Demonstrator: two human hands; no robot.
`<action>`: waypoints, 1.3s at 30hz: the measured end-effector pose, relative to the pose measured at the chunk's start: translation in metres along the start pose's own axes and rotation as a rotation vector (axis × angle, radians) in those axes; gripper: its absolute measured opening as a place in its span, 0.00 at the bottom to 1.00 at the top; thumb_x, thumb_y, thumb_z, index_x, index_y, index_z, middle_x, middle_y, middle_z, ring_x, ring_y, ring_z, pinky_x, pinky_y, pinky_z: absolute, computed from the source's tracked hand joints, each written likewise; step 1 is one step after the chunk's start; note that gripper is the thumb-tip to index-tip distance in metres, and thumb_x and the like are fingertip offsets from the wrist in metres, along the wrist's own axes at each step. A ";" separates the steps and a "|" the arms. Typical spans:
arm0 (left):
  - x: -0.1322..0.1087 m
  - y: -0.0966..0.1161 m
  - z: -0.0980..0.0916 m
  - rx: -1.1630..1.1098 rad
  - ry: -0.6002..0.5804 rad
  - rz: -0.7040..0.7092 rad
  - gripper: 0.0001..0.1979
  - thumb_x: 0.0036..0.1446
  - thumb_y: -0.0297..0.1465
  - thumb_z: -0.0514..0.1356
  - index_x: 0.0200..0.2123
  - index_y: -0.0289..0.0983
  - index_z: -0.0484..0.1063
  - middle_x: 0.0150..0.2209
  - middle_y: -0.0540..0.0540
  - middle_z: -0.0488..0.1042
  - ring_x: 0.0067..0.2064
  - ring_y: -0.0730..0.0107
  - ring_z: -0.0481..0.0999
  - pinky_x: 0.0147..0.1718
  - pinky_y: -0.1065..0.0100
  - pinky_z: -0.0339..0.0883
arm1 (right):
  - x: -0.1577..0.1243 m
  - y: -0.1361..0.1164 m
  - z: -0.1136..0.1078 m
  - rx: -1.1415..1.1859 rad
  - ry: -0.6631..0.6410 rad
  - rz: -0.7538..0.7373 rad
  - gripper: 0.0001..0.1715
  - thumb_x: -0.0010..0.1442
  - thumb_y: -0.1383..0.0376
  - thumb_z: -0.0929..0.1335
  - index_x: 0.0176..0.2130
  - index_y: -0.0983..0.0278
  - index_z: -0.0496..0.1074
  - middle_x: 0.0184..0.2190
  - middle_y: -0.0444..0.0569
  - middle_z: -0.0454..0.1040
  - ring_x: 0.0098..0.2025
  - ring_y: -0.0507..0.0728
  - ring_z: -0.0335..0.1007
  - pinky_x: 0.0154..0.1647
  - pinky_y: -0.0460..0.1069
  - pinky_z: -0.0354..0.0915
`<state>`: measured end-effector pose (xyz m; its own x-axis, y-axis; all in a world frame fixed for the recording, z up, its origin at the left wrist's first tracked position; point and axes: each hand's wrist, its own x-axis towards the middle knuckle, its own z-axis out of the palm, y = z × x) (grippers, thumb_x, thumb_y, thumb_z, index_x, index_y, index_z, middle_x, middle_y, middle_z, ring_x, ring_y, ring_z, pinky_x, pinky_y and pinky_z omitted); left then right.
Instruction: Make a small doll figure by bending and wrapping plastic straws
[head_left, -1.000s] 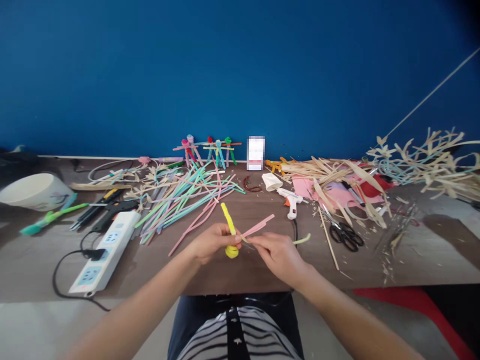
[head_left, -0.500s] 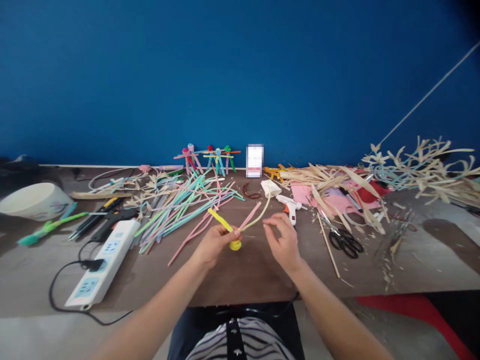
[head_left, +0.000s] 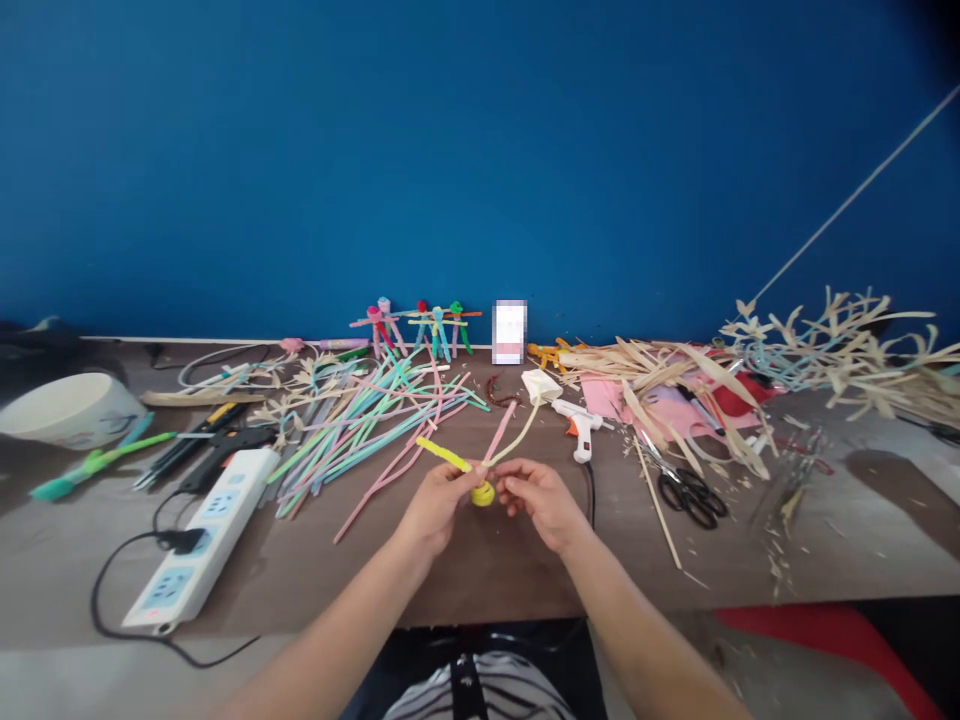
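My left hand (head_left: 441,505) is closed in a pinch on a bright yellow pipe cleaner (head_left: 442,453), whose lower end is wound into a small coil (head_left: 482,494) under the fingertips. From the same spot rise a pink pipe cleaner (head_left: 501,430) and a longer pale yellow pipe cleaner (head_left: 523,430) that curves up to the right. My right hand (head_left: 541,503) has its fingers curled together beside the coil, its fingertips at the foot of the pale yellow one. The exact contact there is partly hidden by the fingers.
A loose pile of pastel pipe cleaners (head_left: 367,420) lies to the left, beside a white power strip (head_left: 214,540). Small pipe-cleaner figures (head_left: 439,325) stand along the wall. On the right are a white glue gun (head_left: 583,425), black-handled scissors (head_left: 690,497) and dried husk strips (head_left: 660,370).
My right hand has moved left and down, from beside the curved stem to its foot at the coil. My left hand has shifted slightly right with the pipe cleaners. The camera view has tilted a little.
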<state>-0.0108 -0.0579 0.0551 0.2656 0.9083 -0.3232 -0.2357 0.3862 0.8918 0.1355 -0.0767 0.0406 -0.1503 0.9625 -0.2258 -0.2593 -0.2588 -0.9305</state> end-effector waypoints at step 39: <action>0.040 -0.012 -0.014 -0.069 -0.210 -0.074 0.13 0.33 0.32 0.68 0.22 0.31 0.71 0.18 0.50 0.68 0.21 0.75 0.66 0.19 0.72 0.59 | 0.025 0.003 -0.001 -0.186 0.149 -0.001 0.15 0.43 0.58 0.69 0.22 0.68 0.68 0.17 0.42 0.67 0.17 0.45 0.59 0.17 0.42 0.54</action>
<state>-0.0104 -0.0243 0.0271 0.4713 0.8267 -0.3075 -0.2699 0.4671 0.8420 0.1315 -0.0535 0.0320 -0.0044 0.9678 -0.2518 -0.0772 -0.2514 -0.9648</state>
